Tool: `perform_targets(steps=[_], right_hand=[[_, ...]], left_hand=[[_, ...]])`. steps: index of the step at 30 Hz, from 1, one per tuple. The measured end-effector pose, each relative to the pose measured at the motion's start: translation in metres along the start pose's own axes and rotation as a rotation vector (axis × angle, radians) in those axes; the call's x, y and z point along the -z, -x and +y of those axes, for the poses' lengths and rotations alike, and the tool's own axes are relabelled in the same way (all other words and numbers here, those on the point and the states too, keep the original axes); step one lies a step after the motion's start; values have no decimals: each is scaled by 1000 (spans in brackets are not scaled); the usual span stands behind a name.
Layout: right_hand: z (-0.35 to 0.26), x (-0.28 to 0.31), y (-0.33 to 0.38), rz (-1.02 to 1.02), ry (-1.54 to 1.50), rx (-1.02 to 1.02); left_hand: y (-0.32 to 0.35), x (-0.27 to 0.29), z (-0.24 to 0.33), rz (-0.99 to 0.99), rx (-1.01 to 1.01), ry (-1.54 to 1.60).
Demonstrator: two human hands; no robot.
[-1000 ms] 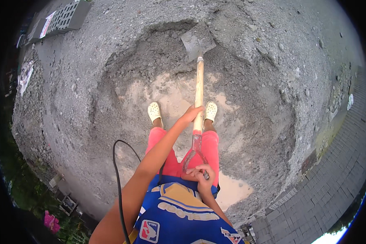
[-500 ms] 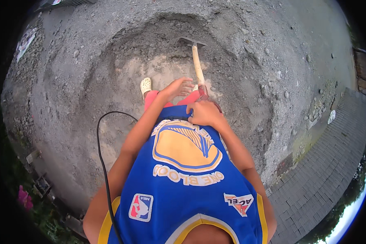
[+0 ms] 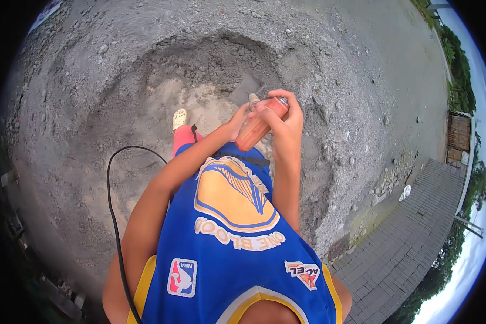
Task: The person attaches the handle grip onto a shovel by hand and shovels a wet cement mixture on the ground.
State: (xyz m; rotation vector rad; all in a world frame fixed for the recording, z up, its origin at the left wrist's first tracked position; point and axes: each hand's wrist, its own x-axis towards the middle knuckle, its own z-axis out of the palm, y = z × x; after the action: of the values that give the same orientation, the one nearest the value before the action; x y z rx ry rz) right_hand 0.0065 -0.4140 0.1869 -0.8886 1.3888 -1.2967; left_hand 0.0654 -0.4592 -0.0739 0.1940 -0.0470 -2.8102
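A shovel stands steeply in front of me, its grey blade (image 3: pixel 247 88) at the dug ground and its worn red grip (image 3: pixel 256 128) raised near my waist. Only a short bit of the pale wooden shaft (image 3: pixel 253 98) shows behind the grip. My right hand (image 3: pixel 287 120) is closed round the grip's right end, thumb across its top. At the grip's left side, my left hand (image 3: pixel 237 122) is against the shovel with its fingers bent and partly hidden behind it.
I stand in a shallow dug hollow of loose grey gravel (image 3: pixel 210 59) with a raised rim. A pale clog (image 3: pixel 180 119) is on my left foot. A black cable (image 3: pixel 110 194) loops by my left arm. A grey roof (image 3: pixel 399 232) and a woven-walled hut (image 3: pixel 459 132) lie to the right.
The shovel's grip has come up towards me and the shaft now looks much shorter. My right hand rose from my waist with it; my left hand moved from open beside the shaft to the grip.
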Motion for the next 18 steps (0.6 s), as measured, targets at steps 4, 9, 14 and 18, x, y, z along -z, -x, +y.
perform_targets(steps=[4, 9, 14, 18], right_hand=[[27, 8, 3, 165, -199, -18], [33, 16, 17, 298, -237, -110], [35, 38, 18, 379, -261, -147], [23, 32, 9, 280, -257, -144]], left_hand=[[6, -55, 13, -49, 18, 171], [-12, 43, -7, -9, 162, -92], [-14, 11, -9, 332, 276, -243], [-16, -6, 14, 300, 273, -84]])
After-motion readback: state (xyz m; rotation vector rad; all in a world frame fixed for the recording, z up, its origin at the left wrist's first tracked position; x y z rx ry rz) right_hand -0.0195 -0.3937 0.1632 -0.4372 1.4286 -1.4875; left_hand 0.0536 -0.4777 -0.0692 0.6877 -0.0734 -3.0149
